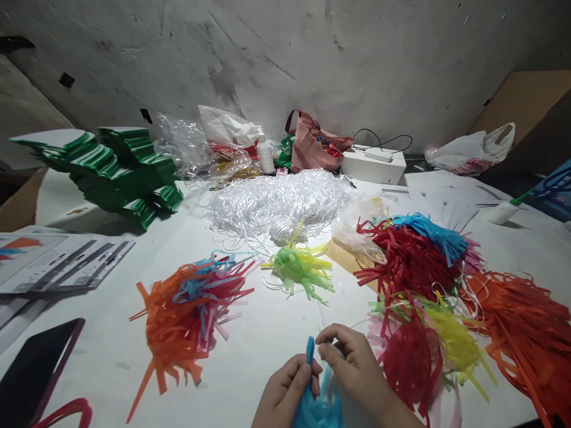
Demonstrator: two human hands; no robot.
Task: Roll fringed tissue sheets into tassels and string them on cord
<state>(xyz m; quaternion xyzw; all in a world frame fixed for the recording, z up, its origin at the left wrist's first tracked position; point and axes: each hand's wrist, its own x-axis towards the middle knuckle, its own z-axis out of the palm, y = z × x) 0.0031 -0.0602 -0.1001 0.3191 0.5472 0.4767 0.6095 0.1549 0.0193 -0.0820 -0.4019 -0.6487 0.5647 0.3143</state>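
Observation:
Both my hands are at the bottom centre of the head view, close together over the white table (267, 327). My left hand (285, 392) is closed around a bundle of blue paper strips (317, 407), whose top end sticks up between the fingers. My right hand (352, 365) pinches the same bundle from the right, fingers curled. Just right of my hands lie red (413, 356) and yellow paper tassels (455, 339). An orange, red and blue tassel pile (187, 315) lies to the left.
A green-yellow tassel (301, 270) and a heap of white string (279, 205) lie ahead. Red, blue and orange strips (526, 327) crowd the right. Green folded paper (125, 169) sits far left, a dark phone (38, 371) near left, printed sheets (62, 261), bags, a white box (373, 166) and glue bottles at the back.

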